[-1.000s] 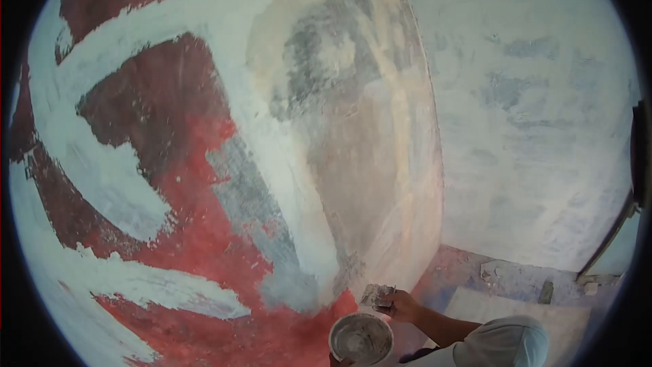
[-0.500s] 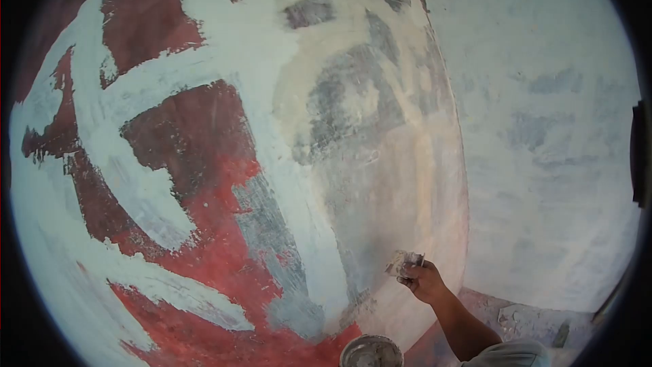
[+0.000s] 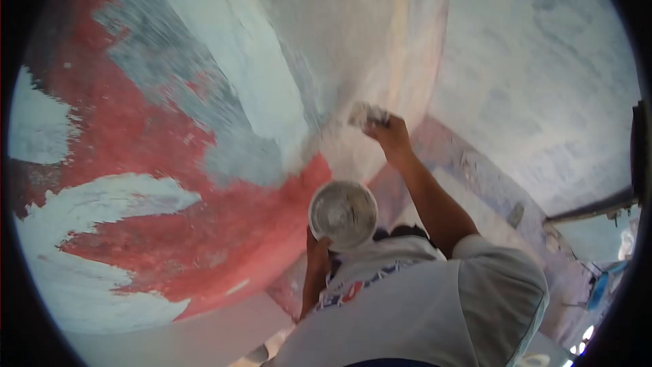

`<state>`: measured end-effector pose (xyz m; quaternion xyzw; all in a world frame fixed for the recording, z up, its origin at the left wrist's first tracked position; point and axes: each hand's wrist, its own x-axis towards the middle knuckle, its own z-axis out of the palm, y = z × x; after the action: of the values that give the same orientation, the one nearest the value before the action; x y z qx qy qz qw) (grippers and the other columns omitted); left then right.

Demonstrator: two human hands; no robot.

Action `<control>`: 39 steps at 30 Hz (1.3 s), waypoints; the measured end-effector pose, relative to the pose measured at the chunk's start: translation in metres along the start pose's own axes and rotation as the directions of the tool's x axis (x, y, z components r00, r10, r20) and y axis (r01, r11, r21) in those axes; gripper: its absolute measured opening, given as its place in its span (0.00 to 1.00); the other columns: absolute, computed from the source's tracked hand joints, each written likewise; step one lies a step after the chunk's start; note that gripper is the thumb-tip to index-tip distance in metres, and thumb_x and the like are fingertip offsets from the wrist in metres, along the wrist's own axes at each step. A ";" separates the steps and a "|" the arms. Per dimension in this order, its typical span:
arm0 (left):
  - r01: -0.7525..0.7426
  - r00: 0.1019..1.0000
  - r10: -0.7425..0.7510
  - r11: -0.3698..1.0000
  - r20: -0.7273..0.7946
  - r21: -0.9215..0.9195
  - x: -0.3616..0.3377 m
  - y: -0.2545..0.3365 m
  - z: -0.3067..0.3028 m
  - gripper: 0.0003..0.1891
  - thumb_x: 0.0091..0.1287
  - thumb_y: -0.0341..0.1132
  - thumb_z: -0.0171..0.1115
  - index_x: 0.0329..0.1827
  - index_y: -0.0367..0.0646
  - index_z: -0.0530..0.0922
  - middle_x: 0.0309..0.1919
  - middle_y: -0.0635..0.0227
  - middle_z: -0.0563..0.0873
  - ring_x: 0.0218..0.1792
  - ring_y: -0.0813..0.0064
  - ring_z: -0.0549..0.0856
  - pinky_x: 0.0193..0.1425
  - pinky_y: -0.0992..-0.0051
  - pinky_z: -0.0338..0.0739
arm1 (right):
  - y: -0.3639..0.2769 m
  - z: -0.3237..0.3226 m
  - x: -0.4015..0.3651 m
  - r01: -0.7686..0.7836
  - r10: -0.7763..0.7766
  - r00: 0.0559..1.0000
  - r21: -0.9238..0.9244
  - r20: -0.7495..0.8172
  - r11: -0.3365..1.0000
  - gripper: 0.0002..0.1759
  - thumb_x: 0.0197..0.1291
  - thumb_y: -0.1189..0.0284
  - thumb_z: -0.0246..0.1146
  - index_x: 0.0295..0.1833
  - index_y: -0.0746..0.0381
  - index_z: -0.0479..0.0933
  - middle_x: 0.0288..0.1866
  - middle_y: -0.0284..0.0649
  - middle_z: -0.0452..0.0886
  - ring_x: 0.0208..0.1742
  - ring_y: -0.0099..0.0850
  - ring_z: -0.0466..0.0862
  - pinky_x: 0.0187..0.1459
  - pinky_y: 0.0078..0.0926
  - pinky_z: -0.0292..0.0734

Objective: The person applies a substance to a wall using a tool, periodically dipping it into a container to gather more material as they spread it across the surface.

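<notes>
My right hand (image 3: 394,137) is closed round a wide, paint-crusted paintbrush (image 3: 367,115), its bristle end pointing left. The brush is at the pale lower part of a large curved painted surface (image 3: 261,92); whether it touches cannot be made out. My left hand (image 3: 317,245) grips the side of a round bucket (image 3: 314,212), held in front of my chest with its mouth facing up. A greyish wet-looking coat lines the inside of the bucket. Red, grey and white patches cover the curved surface.
A pale, flat wall (image 3: 530,68) stands to the right of the curved surface. Below lies a paint-stained floor (image 3: 468,163) with a small greyish object (image 3: 515,215) on it. A blue item (image 3: 599,291) is at the far right edge.
My view has tilted down, bringing the bucket, my left hand and my shirt fully into sight. The right hand with the brush appears higher and further left in the view.
</notes>
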<state>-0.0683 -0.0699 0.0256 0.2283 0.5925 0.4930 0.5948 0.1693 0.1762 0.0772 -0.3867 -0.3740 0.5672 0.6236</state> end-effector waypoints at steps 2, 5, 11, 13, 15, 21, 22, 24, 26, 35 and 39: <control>-0.023 1.000 0.024 0.994 0.011 -0.111 0.015 -0.013 -0.009 0.38 0.53 0.18 0.49 0.74 0.42 0.65 0.61 0.58 0.78 0.58 0.62 0.82 0.59 0.64 0.82 | 0.014 0.007 0.001 0.002 -0.002 1.000 0.121 -0.005 0.993 0.09 0.65 0.77 0.66 0.48 0.70 0.84 0.38 0.33 0.86 0.40 0.22 0.84 0.43 0.26 0.82; 0.028 1.000 -0.029 0.994 -0.009 -0.104 0.001 -0.002 0.001 0.37 0.54 0.18 0.49 0.73 0.42 0.64 0.59 0.56 0.78 0.55 0.61 0.85 0.50 0.64 0.88 | 0.014 0.005 0.000 0.107 -0.115 0.993 -0.420 0.006 0.901 0.10 0.66 0.76 0.66 0.47 0.72 0.84 0.31 0.30 0.84 0.33 0.20 0.80 0.37 0.23 0.76; 0.038 0.999 -0.037 0.997 0.019 -0.064 -0.006 -0.007 -0.020 0.39 0.56 0.21 0.48 0.76 0.44 0.58 0.63 0.50 0.75 0.54 0.49 0.86 0.47 0.51 0.93 | 0.020 0.036 0.003 0.196 -0.289 0.956 -0.640 -0.043 0.743 0.14 0.63 0.74 0.67 0.54 0.62 0.85 0.29 0.53 0.83 0.28 0.46 0.84 0.34 0.37 0.78; 0.023 0.999 -0.022 0.999 0.024 -0.039 -0.005 -0.017 -0.031 0.39 0.56 0.21 0.48 0.76 0.44 0.58 0.63 0.50 0.74 0.54 0.49 0.86 0.47 0.51 0.93 | 0.026 0.044 0.007 0.291 -0.410 0.911 -0.654 -0.032 0.698 0.14 0.64 0.73 0.66 0.55 0.60 0.85 0.31 0.55 0.84 0.32 0.53 0.85 0.35 0.40 0.80; -0.001 0.999 0.001 1.000 0.037 -0.009 -0.012 -0.010 -0.032 0.39 0.56 0.21 0.48 0.77 0.44 0.58 0.63 0.50 0.74 0.54 0.50 0.86 0.47 0.52 0.93 | 0.020 0.057 0.004 0.245 -0.389 0.919 -0.675 -0.068 0.696 0.15 0.63 0.75 0.66 0.55 0.60 0.85 0.31 0.55 0.84 0.32 0.53 0.86 0.35 0.41 0.80; -0.032 0.999 0.033 0.998 0.013 -0.049 -0.034 -0.006 -0.060 0.39 0.57 0.21 0.48 0.77 0.45 0.58 0.63 0.50 0.75 0.55 0.51 0.86 0.47 0.53 0.93 | 0.037 0.074 0.008 0.336 -0.552 0.831 -0.720 -0.077 0.607 0.19 0.61 0.79 0.63 0.57 0.57 0.85 0.31 0.55 0.84 0.33 0.53 0.86 0.36 0.43 0.81; 0.010 1.000 -0.011 0.999 -0.011 -0.046 -0.042 -0.001 -0.066 0.39 0.57 0.21 0.47 0.77 0.45 0.58 0.63 0.50 0.74 0.55 0.51 0.86 0.47 0.53 0.93 | 0.037 0.077 0.006 0.315 -0.554 0.829 -0.754 -0.078 0.577 0.20 0.60 0.80 0.63 0.57 0.56 0.85 0.31 0.55 0.85 0.33 0.53 0.86 0.36 0.44 0.82; 0.056 0.998 -0.058 0.996 -0.023 -0.064 -0.048 0.001 -0.084 0.39 0.56 0.21 0.47 0.77 0.46 0.58 0.64 0.50 0.74 0.56 0.50 0.86 0.47 0.51 0.93 | 0.038 0.083 0.003 0.281 -0.556 0.824 -0.774 -0.108 0.567 0.20 0.60 0.80 0.62 0.57 0.56 0.85 0.31 0.55 0.85 0.33 0.53 0.86 0.37 0.44 0.82; 0.062 0.997 -0.064 0.996 -0.036 -0.059 -0.061 0.009 -0.100 0.40 0.56 0.21 0.47 0.78 0.47 0.58 0.64 0.50 0.74 0.57 0.49 0.86 0.48 0.50 0.92 | 0.042 0.089 0.004 0.268 -0.615 0.770 -0.788 -0.171 0.554 0.21 0.59 0.81 0.62 0.57 0.56 0.85 0.32 0.55 0.85 0.33 0.52 0.87 0.37 0.43 0.82; 0.011 0.993 -0.030 0.986 -0.112 -0.169 -0.076 -0.012 -0.186 0.44 0.52 0.20 0.48 0.79 0.50 0.60 0.65 0.57 0.76 0.58 0.53 0.85 0.46 0.53 0.92 | 0.098 0.149 -0.041 0.228 -0.630 0.759 -0.839 -0.165 0.495 0.33 0.54 0.82 0.57 0.68 0.54 0.80 0.27 0.51 0.83 0.27 0.49 0.85 0.32 0.45 0.80; 0.041 0.987 -0.074 0.975 -0.144 -0.218 -0.076 -0.012 -0.191 0.44 0.51 0.20 0.49 0.79 0.51 0.61 0.65 0.58 0.75 0.59 0.53 0.84 0.46 0.52 0.92 | 0.118 0.198 -0.110 0.236 -0.475 0.877 -0.791 -0.077 0.564 0.36 0.55 0.85 0.58 0.72 0.56 0.76 0.41 0.50 0.88 0.33 0.48 0.88 0.35 0.41 0.83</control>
<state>-0.2284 -0.1994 0.0148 0.1073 0.5858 0.5523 0.5833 -0.0678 0.0851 0.0503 -0.6041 -0.5549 0.1560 0.5503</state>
